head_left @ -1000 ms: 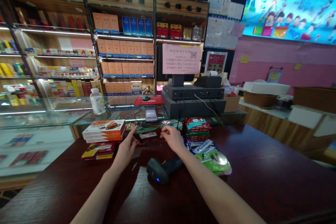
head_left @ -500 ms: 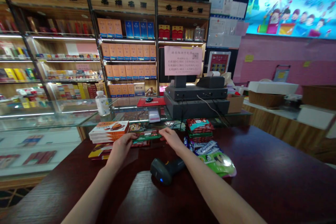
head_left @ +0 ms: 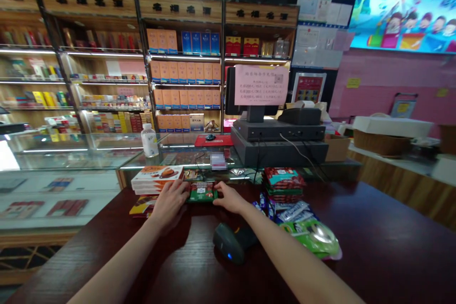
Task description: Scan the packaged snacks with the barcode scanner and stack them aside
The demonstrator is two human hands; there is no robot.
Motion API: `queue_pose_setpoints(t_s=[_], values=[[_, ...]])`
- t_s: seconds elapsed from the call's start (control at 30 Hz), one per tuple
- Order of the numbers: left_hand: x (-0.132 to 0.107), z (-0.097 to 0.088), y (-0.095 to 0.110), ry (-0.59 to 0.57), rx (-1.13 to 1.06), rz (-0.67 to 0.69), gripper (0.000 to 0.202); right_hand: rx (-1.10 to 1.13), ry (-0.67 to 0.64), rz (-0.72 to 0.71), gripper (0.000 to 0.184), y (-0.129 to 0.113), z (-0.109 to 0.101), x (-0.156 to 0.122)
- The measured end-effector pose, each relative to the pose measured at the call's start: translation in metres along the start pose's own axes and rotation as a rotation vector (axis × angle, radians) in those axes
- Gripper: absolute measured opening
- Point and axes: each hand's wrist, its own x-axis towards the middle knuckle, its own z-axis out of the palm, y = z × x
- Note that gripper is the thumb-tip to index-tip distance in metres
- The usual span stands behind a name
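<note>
A green and red snack packet (head_left: pixel 201 193) lies flat on the dark table between my hands, its printed face up. My left hand (head_left: pixel 171 200) has its fingers closed on the packet's left end. At the right end, my right hand (head_left: pixel 231 198) pinches the edge between thumb and fingers. Close beside my left hand is a stack of white and orange boxes (head_left: pixel 156 179), with yellow and dark-red packets (head_left: pixel 141 205) under it. A black barcode scanner (head_left: pixel 228 243) lies nearer to me, below my right hand. Whatever is under the green packet is hidden.
Right of my right forearm are stacked red and green packets (head_left: pixel 284 178), blue wrapped bars (head_left: pixel 297 211) and a green bag (head_left: pixel 313 237). Behind stand a glass counter (head_left: pixel 178 157), a white bottle (head_left: pixel 149 140) and a cash register (head_left: pixel 278 145) with a monitor.
The green packet was held tilted, edge toward me, above a similar packet; it has been lowered and now lies flat. My hands have come down with it. The view has shifted slightly left.
</note>
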Motion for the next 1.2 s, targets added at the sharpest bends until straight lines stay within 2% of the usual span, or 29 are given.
queue_pose_setpoints(t_s=[0.23, 0.43, 0.63, 0.9, 1.1, 1.2], values=[[0.005, 0.015, -0.003, -0.044, 0.078, 0.0, 0.03, -0.091, 0.005, 0.012, 0.046, -0.004, 0.005, 0.01], [0.004, 0.021, 0.0, -0.059, 0.182, 0.002, 0.03, -0.276, 0.0, 0.03, 0.049, -0.011, 0.012, 0.015], [-0.001, 0.022, -0.001, -0.075, 0.149, -0.012, 0.028, -0.384, -0.031, 0.07, 0.05, -0.017, 0.011, 0.016], [-0.003, 0.022, 0.0, -0.035, 0.03, -0.079, 0.02, -0.446, -0.036, 0.096, 0.046, -0.022, 0.013, 0.015], [-0.002, 0.025, -0.001, -0.116, 0.127, -0.053, 0.024, -0.465, -0.056, 0.092, 0.045, -0.022, 0.013, 0.014], [-0.002, 0.025, -0.001, -0.117, 0.126, -0.063, 0.024, -0.453, -0.068, 0.063, 0.046, -0.02, 0.012, 0.015]])
